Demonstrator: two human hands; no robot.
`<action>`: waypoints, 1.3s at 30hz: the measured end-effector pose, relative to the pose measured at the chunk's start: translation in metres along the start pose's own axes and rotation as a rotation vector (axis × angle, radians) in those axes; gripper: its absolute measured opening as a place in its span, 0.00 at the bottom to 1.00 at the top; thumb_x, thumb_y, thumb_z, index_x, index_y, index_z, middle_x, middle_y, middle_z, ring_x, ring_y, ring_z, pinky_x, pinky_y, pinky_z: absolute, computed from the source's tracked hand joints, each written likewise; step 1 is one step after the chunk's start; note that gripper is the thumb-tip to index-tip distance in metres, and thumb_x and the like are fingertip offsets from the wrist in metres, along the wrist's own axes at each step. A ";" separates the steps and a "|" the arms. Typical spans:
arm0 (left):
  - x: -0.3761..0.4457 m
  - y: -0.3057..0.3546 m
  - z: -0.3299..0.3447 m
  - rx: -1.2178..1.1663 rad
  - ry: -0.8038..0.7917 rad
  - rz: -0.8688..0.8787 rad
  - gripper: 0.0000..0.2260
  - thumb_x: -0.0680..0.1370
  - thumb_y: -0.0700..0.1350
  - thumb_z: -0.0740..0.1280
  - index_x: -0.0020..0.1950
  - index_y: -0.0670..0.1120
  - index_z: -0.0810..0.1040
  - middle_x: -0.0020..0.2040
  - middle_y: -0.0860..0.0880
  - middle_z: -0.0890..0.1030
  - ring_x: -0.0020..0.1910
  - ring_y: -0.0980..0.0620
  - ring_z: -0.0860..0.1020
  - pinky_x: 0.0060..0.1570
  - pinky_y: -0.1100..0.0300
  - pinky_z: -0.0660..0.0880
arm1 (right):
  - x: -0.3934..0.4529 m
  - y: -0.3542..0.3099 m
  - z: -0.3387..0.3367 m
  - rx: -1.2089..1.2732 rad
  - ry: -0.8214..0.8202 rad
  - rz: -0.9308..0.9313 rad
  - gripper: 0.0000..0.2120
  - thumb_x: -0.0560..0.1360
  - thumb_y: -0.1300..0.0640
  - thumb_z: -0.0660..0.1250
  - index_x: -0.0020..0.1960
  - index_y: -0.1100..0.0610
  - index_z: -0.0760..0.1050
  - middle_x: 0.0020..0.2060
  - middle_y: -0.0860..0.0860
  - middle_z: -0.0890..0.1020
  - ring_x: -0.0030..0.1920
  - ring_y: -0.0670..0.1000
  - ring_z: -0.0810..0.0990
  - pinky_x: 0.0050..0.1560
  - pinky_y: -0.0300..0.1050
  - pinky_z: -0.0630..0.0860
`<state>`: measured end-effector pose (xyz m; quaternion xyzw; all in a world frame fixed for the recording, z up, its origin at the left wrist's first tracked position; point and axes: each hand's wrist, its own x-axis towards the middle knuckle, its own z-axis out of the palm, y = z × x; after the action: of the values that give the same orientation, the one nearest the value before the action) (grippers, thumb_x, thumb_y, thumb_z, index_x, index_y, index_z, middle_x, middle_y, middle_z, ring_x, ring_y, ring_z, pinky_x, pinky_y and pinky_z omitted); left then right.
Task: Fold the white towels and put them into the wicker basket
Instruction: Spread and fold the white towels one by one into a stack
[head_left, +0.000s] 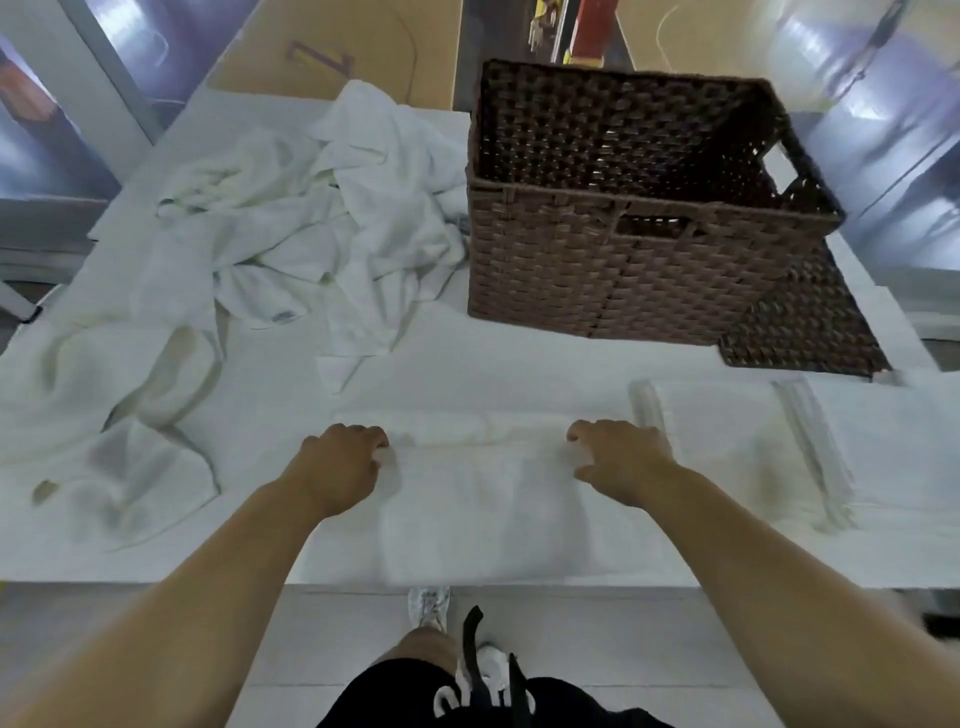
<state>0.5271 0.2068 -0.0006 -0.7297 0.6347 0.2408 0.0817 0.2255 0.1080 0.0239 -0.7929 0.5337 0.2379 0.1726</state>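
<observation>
Landmark: the brown wicker basket (613, 270) stands on the white-covered table (467, 358), toward its far right; every place below is given from it.
Basket state: upright, open at the top, with a handle slot in its near wall; no towel shows inside it.
Towel being worked: a white towel (483, 499) lies flat on the table in front of the basket, on the person's side, well apart from its near wall; its right part carries woven border stripes.
Left hand (340, 467): in front of the basket and to its left, resting on the towel's left part; fingers curled under, seemingly pinching the cloth, though the grip itself is hidden beneath the knuckles.
Right hand (621, 457): straight in front of the basket, on the same towel; fingers bent, thumb and fingertips closed on a fold of cloth.
Unfolded towels: a crumpled heap of white towels (332, 228) lies just left of the basket, its right edge touching or nearly touching the basket's left wall.
Loose towel: another rumpled white towel (130, 431) lies further left and nearer the person than the basket.
</observation>
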 end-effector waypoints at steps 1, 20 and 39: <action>0.006 0.000 0.001 0.013 -0.030 0.020 0.15 0.80 0.50 0.59 0.65 0.50 0.70 0.61 0.50 0.74 0.61 0.48 0.70 0.58 0.52 0.68 | 0.007 -0.002 0.002 -0.031 -0.031 -0.003 0.19 0.78 0.49 0.61 0.67 0.47 0.66 0.61 0.50 0.74 0.62 0.53 0.72 0.62 0.56 0.65; 0.102 0.003 -0.034 -0.076 -0.287 0.168 0.13 0.80 0.53 0.59 0.63 0.53 0.71 0.61 0.51 0.74 0.58 0.48 0.74 0.53 0.58 0.70 | 0.077 0.026 -0.019 0.305 -0.217 0.145 0.16 0.77 0.49 0.64 0.62 0.53 0.71 0.55 0.53 0.76 0.51 0.53 0.73 0.47 0.44 0.68; 0.136 0.029 -0.031 0.215 -0.094 0.171 0.16 0.78 0.56 0.58 0.63 0.50 0.68 0.62 0.49 0.73 0.61 0.46 0.71 0.53 0.53 0.68 | 0.080 0.019 0.003 0.014 0.065 0.198 0.18 0.79 0.50 0.58 0.67 0.54 0.65 0.62 0.52 0.72 0.65 0.55 0.68 0.60 0.52 0.66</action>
<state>0.5173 0.0673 -0.0298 -0.6479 0.7123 0.2114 0.1681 0.2323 0.0414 -0.0234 -0.7424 0.6164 0.2241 0.1364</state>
